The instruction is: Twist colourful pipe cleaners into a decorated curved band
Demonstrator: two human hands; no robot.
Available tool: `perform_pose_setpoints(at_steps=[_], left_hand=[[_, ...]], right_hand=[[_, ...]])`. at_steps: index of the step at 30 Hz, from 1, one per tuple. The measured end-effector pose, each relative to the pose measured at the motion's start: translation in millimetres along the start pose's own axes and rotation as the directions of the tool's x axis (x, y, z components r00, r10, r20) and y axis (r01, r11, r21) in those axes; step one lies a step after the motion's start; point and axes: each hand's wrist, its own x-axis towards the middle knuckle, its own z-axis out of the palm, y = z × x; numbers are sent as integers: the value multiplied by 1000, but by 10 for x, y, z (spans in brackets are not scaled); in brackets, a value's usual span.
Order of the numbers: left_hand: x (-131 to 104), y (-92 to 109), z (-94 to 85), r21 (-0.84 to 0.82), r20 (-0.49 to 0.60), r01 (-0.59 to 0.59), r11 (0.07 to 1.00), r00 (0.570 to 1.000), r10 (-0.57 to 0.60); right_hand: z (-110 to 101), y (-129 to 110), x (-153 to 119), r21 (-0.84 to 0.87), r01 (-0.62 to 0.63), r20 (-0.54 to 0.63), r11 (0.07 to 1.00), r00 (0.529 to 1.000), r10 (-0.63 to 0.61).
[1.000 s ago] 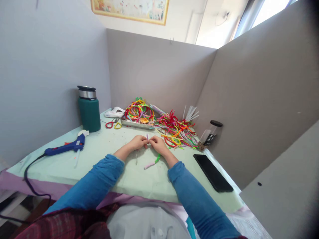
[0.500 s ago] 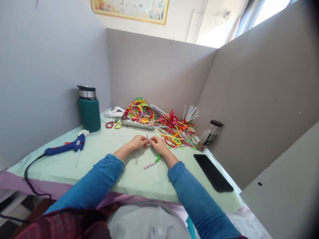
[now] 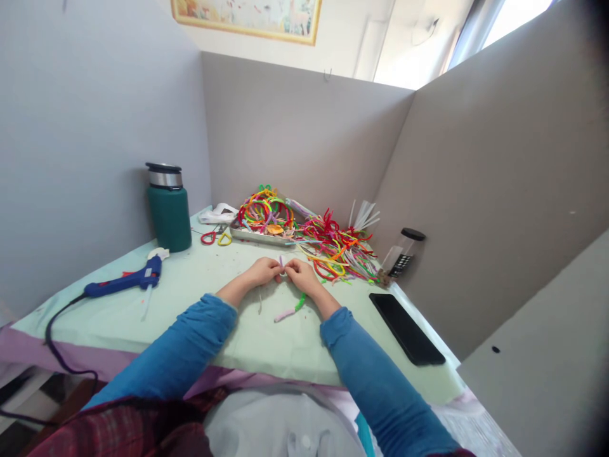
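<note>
Above the middle of the covered table, my left hand (image 3: 264,271) and my right hand (image 3: 301,275) meet at the fingertips. Both pinch a small purple fuzzy stem (image 3: 281,261), whose tip sticks up between them; its lower part is hidden by the fingers. Just below my right hand lies a green and pink fuzzy piece (image 3: 291,311) on the table. A thin pale strand (image 3: 260,301) rests below my left hand. Behind the hands are a metal tray (image 3: 261,238) heaped with coloured loops and a loose pile of coloured stems (image 3: 335,244).
At the left stand a green bottle (image 3: 170,216) and a blue glue gun (image 3: 124,284) with its cord over the table edge. Red- and yellow-handled scissors (image 3: 217,238) lie near the tray. A black phone (image 3: 406,330) and a black-lidded clear jar (image 3: 403,255) are at the right. Grey partitions enclose the table.
</note>
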Motion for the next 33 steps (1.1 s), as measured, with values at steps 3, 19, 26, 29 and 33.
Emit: perform_pose_setpoints(at_steps=[3,19,26,29,33], left_hand=[[9,-5,5,4,5,4,1000,1000,-5],[-19,45,-5,15,4,33,999,999,-33],[44,-47,13,-35,-10,9,999,1000,-10],[61,-71,16,-49,-14,-5,999,1000,4],[64,-68,13,-69,-21,2,998,1000,-4]], right_hand=[[-9,-20,-8,-9,-5,-1,1000,1000,5],[-20,-37,-22,-16,-8,4,1000,1000,8],[-23,-34,-22,1,-3,0,1000,1000,3],[-23,-31,-25,7,7,-6,1000,1000,-7],[-17,-16,-22,19,20,-11,1000,1000,-20]])
